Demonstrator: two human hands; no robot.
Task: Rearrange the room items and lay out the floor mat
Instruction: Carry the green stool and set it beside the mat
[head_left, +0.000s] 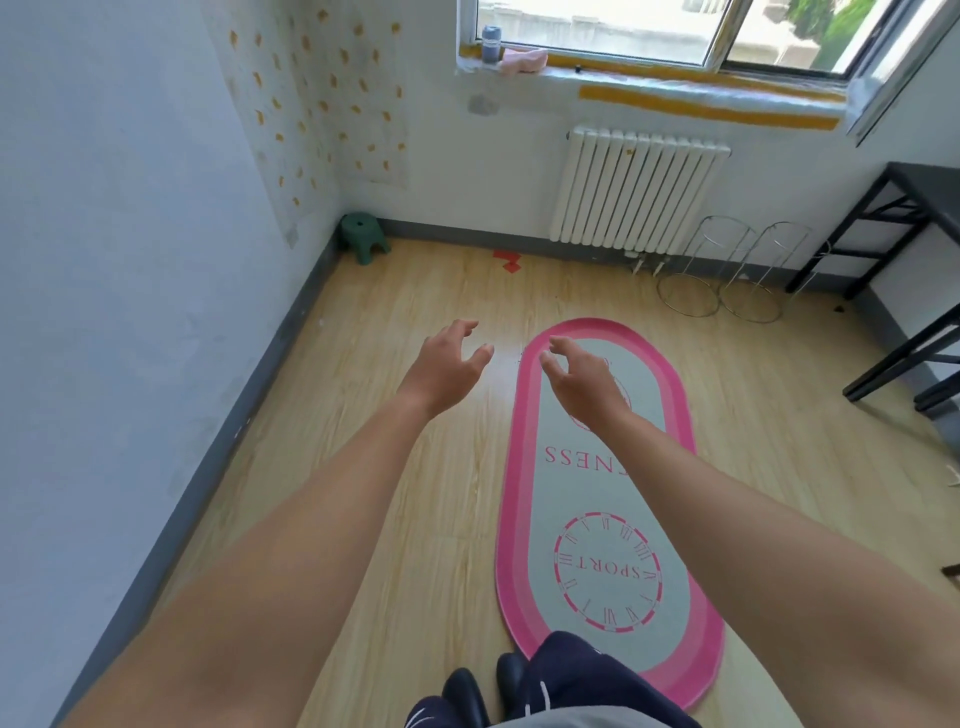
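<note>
A long oval floor mat (582, 499), grey with a pink border and pink lettering, lies flat on the wooden floor, running away from my feet toward the radiator. My left hand (447, 369) hovers above bare floor just left of the mat, fingers spread and curled, holding nothing. My right hand (582, 379) hangs over the mat's far end, fingers apart and empty. Both arms stretch forward. My dark shoes and trousers cover the mat's near end.
A green stool (363, 236) stands in the far left corner. A white radiator (636, 189) sits under the window. Two wire stands (727, 270) stand beside it. A black table frame (893, 228) lines the right wall. Red scraps (508, 260) lie on the floor.
</note>
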